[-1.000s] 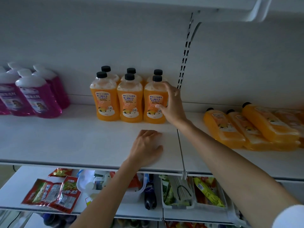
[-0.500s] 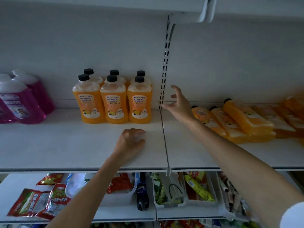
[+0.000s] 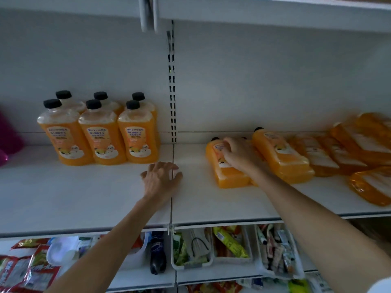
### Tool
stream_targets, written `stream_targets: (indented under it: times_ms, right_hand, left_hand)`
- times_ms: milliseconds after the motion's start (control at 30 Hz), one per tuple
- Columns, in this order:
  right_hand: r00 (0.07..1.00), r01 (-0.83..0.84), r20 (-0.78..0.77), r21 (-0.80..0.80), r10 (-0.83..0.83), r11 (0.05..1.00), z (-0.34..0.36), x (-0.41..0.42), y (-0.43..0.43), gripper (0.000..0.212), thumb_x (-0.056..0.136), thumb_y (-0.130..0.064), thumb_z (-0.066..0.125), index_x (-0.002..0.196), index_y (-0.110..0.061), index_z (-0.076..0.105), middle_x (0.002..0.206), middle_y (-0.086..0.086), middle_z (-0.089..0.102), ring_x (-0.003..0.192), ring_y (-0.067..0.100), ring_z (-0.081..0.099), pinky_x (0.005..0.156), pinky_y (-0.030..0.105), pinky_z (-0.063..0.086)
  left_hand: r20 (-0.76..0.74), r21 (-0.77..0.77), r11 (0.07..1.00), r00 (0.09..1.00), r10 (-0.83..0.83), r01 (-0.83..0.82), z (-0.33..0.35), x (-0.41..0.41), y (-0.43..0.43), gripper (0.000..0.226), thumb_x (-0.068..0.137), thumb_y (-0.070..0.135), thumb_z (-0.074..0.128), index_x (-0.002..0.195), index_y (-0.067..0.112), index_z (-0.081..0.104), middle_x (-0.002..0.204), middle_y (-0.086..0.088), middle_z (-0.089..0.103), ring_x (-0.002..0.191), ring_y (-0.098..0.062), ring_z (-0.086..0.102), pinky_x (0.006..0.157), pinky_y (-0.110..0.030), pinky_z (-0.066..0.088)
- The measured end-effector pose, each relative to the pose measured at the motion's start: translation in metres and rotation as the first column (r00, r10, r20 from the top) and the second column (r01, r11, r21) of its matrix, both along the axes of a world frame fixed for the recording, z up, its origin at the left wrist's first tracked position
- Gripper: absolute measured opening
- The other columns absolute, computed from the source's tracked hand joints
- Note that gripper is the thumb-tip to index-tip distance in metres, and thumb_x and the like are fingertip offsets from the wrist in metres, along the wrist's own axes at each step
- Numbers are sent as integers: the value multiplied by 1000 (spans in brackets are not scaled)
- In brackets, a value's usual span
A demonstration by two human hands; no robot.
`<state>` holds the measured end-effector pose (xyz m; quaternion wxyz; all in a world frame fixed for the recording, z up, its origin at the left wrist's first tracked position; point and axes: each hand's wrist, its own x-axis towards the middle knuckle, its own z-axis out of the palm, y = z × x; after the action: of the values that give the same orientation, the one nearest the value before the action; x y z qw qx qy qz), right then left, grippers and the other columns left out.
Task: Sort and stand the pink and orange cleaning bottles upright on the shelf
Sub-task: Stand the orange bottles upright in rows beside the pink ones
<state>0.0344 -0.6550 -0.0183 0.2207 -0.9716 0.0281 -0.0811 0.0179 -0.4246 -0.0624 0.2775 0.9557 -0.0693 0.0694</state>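
Several orange bottles (image 3: 101,140) with black caps stand upright in two rows on the left half of the white shelf (image 3: 84,197). On the right half, several more orange bottles (image 3: 338,153) lie flat in a loose heap. My right hand (image 3: 239,155) is on the leftmost lying orange bottle (image 3: 228,176), with its fingers curled over the label end. My left hand (image 3: 161,178) rests on the shelf board at the seam, fingers relaxed, holding nothing. A pink bottle (image 3: 8,140) shows only as a blurred sliver at the far left edge.
A slotted metal upright (image 3: 172,92) runs up the back wall between the two shelf halves. An upper shelf overhangs at the top. Below, white bins (image 3: 192,250) hold packets, a dark bottle (image 3: 157,254) lies flat, and red snack packets (image 3: 25,269) sit at the left.
My right hand left the standing orange bottles, moved right past the upright and came down on the leftmost lying bottle. The view swung right, so the pink bottles slid almost out of frame.
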Motion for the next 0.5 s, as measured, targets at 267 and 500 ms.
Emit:
stream_targets:
  times_ms: [267,500]
  right_hand:
    - [1000,13,0,293,-14,956,-9,7,55,47,86,-28,54,131,-15,46,132,11,44,125,28,40,98,43,43]
    - [970,217,-239,777,-42,591,-19,13,111,45,63,-32,83,98,-19,60,110,4,65,98,22,63,87,39,54]
  left_hand:
    - [-163,-335,940,978,-128,67,15,-6,11,45,92,52,43,120,21,60,125,-2,58,109,-17,51,90,-28,36]
    - [-238,-461,869,918,-318,182,19,-10,34,68,70,67,46,121,23,53,104,2,60,93,-16,57,69,-19,41]
